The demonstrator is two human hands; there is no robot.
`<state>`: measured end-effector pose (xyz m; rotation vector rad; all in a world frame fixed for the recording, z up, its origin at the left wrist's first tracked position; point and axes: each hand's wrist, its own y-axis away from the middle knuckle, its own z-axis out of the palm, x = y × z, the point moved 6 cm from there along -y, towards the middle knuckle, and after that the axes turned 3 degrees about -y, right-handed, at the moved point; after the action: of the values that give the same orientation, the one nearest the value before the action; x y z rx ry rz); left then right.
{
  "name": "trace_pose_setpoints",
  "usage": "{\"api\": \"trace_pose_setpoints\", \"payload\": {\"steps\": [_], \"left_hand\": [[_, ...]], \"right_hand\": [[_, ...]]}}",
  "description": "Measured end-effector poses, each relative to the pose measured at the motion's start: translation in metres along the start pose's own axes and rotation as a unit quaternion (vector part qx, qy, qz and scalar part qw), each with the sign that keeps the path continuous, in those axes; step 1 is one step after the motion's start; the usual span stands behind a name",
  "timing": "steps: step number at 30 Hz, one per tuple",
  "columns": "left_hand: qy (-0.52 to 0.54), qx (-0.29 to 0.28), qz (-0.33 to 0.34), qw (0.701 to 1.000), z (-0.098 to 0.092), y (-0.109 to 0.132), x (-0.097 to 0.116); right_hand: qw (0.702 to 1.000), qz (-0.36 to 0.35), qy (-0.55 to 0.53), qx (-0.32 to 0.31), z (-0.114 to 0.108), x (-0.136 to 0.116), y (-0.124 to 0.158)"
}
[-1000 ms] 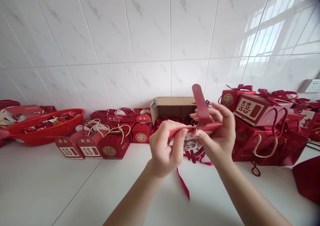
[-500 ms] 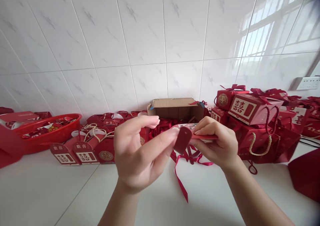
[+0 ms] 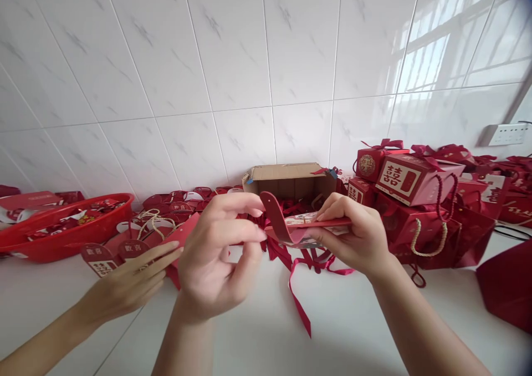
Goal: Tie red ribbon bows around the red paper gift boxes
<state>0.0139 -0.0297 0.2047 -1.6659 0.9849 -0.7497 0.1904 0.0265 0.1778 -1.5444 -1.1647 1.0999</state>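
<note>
My right hand pinches a folded-flat red gift box between thumb and fingers, above the counter. One end flap of this box, with a small hole in it, bends upward on the left. My left hand is beside that flap, fingers apart and loosely curled. A fingertip of it is at the flap's lower edge; whether it touches cannot be made out. Dark red ribbons lie on the counter below the box.
Another person's hand reaches in from the left, at a red box piece. Behind it are a red basin of wrapped sweets and assembled boxes. A cardboard carton stands by the tiled wall. Finished gift boxes are piled at the right.
My left hand has moved slightly left and down from the flap, which now stands up. The other person's hand has come in from the left. My right hand keeps hold of the box.
</note>
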Motion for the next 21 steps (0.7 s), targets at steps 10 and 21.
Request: {"api": "trace_pose_setpoints", "payload": {"steps": [10,21], "left_hand": [[-0.067,-0.07,-0.045,0.994,0.017,0.0,-0.008],[0.051,-0.104,-0.123,0.986,0.029,0.0,-0.009]], "right_hand": [[1.0,-0.02,0.006,-0.024,0.005,-0.007,-0.001],[0.999,-0.034,-0.002,-0.022,0.006,-0.014,-0.003]]}}
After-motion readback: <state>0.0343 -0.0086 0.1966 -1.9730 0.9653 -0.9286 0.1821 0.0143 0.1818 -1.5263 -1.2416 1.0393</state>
